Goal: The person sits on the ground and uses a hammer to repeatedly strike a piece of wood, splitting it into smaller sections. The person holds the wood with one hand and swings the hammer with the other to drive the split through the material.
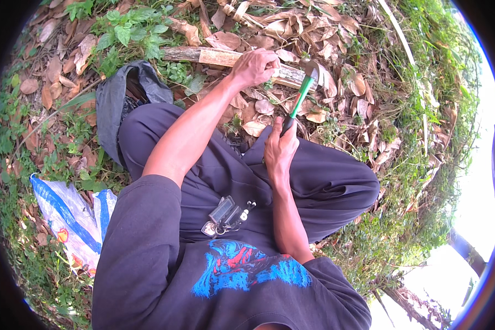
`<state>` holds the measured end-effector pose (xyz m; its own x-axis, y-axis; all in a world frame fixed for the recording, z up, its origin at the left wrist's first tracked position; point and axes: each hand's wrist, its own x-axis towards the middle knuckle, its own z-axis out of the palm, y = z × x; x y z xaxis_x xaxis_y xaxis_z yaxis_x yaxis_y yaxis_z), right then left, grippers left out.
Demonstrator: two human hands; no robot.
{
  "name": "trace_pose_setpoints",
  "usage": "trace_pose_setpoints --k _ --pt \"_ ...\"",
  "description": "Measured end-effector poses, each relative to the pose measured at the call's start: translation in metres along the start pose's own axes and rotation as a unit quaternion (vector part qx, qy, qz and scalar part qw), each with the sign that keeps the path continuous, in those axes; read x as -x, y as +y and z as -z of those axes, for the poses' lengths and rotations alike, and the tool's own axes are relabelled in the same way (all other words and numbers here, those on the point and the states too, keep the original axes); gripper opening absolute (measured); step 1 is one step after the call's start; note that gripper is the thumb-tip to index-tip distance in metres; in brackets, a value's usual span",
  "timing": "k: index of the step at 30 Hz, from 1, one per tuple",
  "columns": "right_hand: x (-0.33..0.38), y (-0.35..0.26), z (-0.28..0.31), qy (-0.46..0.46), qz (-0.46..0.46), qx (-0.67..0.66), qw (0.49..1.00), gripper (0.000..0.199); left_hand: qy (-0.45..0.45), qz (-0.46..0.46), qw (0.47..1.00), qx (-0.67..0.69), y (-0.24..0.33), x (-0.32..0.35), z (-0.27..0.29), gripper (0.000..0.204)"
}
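A length of wood [217, 56] lies across the dry leaves in front of my crossed legs. My left hand [256, 67] rests at its middle, fingers curled together; what they may pinch is too small to make out. In my right hand [281, 147] is a hammer [302, 94] with a green shaft and a black grip. My fingers wrap round the grip, near my knee. The hammer's head is raised at the right end of the wood, to the right of my left hand; whether it touches the wood I cannot tell.
A dark grey bag [109, 113] stands open by my left knee. Farther left lies a white plastic sack [66, 212] with blue stripes. A small bunch of keys and tags [224, 217] sits on my lap. Leaf litter [247, 41] and green weeds [127, 33] surround me.
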<state>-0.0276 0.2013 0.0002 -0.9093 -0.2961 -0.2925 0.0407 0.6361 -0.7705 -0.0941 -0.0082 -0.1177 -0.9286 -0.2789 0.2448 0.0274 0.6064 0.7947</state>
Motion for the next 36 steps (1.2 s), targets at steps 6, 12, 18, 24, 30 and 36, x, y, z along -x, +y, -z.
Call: trace_pose_setpoints --k 6,12,18,24,30,36 --pt "-0.002 0.014 -0.007 -0.032 0.012 0.063 0.997 0.029 0.001 -0.011 1.0 -0.014 0.012 -0.003 0.002 0.006" --pt "-0.001 0.014 -0.003 -0.011 -0.018 -0.01 1.0 0.033 -0.03 0.009 1.0 0.001 0.005 0.0 0.002 0.011" --pt "0.0 0.014 -0.006 -0.008 0.017 0.023 1.0 0.031 -0.027 0.012 1.0 -0.003 0.008 -0.003 0.003 0.01" --pt "0.004 0.016 -0.01 -0.017 0.015 0.006 1.0 0.03 -0.025 0.01 1.0 0.0 0.003 -0.001 0.002 0.012" --pt "0.004 0.018 -0.007 0.01 0.03 -0.027 0.999 0.038 -0.023 -0.003 1.0 0.002 0.005 -0.002 0.003 0.015" --pt "-0.001 0.019 -0.004 -0.019 0.024 0.051 0.998 0.038 -0.019 0.002 1.0 -0.011 0.005 -0.002 0.001 0.014"
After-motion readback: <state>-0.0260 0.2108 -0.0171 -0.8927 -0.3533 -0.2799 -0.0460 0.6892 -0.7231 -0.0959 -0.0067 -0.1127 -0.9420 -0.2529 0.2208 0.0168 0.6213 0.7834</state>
